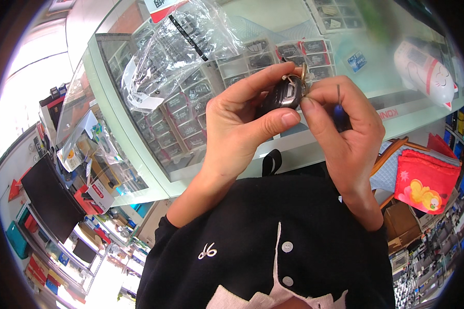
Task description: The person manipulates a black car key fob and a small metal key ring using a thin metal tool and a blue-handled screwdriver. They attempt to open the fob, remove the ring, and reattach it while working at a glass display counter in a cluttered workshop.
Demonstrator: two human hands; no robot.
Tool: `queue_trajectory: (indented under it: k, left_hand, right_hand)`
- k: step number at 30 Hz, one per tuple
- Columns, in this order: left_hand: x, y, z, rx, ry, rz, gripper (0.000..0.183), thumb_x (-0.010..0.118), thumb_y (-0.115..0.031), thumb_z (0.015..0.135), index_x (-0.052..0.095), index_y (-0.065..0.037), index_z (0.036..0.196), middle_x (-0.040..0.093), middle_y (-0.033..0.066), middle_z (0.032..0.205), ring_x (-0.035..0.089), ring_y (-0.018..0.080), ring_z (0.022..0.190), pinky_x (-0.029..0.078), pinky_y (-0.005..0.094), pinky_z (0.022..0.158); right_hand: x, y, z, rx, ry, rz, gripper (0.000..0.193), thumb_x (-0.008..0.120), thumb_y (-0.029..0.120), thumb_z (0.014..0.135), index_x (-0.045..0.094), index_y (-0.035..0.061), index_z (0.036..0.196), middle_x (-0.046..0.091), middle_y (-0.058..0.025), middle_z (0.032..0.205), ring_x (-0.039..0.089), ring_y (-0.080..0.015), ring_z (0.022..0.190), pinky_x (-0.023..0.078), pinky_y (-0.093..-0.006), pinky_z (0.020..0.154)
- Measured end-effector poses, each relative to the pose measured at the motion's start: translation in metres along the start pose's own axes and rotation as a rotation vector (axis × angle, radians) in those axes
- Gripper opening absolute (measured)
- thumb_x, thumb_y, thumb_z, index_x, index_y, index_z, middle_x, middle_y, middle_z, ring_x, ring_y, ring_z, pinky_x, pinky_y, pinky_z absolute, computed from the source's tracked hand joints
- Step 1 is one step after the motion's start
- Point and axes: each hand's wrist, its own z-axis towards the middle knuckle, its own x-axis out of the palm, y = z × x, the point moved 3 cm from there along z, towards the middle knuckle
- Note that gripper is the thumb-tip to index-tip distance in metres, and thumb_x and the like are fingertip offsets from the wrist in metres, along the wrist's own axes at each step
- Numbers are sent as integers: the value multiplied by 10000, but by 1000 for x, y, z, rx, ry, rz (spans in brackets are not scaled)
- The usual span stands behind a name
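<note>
A dark car key fob (pixel 286 94) with a silver emblem is gripped between the thumb and fingers of my left hand (pixel 234 116), above the glass counter. At the fob's upper end hangs a brass-coloured key ring (pixel 303 74). My right hand (pixel 349 126) is closed, its thumb and forefinger pinched at the ring side of the fob; what lies between those tips is too small to tell. Tucked in the curled fingers of that hand is a small screwdriver (pixel 339 109) with a blue handle and a thin shaft pointing up.
Beneath the hands, the glass display counter (pixel 165 184) holds rows of boxed key fobs (pixel 183 110). A clear plastic bag (pixel 165 56) lies on top at the left. To the right stands a white cat figurine (pixel 425 69). Beyond the counter's near edge is a chair with a red cushion (pixel 428 177).
</note>
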Motion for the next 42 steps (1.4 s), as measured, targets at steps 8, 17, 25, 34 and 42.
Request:
queue_trajectory:
  k: [8,17,25,34,42]
  left_hand:
    - [-1,1,0,-7,-11,-13,476,691,1,675,518,10,1119,571,61,1047,544,90,857,467,200,695]
    - [-2,1,3,22,-4,14,466,695,-2,672,523,25,1105,576,67,1031,550,104,867,455,226,761]
    - [-2,-2,2,64,-2,103,465,695,8,668,529,23,1102,584,58,1011,542,85,857,451,215,752]
    - [-3,-3,2,65,-3,137,468,697,11,662,531,24,1100,573,67,1046,530,97,907,430,226,809]
    - [-2,-3,3,65,-9,132,465,700,8,660,534,25,1095,574,73,1044,531,102,912,428,230,815]
  right_hand:
    - [1,-2,1,-19,8,-1,72,589,38,744,526,4,752,528,-61,695,504,-127,601,375,-227,530]
    - [2,-5,1,0,15,-14,75,590,48,748,531,3,761,533,-66,699,509,-135,610,380,-235,538]
    - [1,-5,2,66,36,17,87,584,66,748,528,0,760,527,-63,676,499,-129,595,374,-235,532]
    - [1,-7,2,84,75,82,53,534,23,794,514,-1,752,477,38,698,357,-15,598,278,-157,531]
    - [3,-9,1,77,28,111,89,572,77,764,525,1,764,508,-44,665,462,-93,586,352,-219,524]
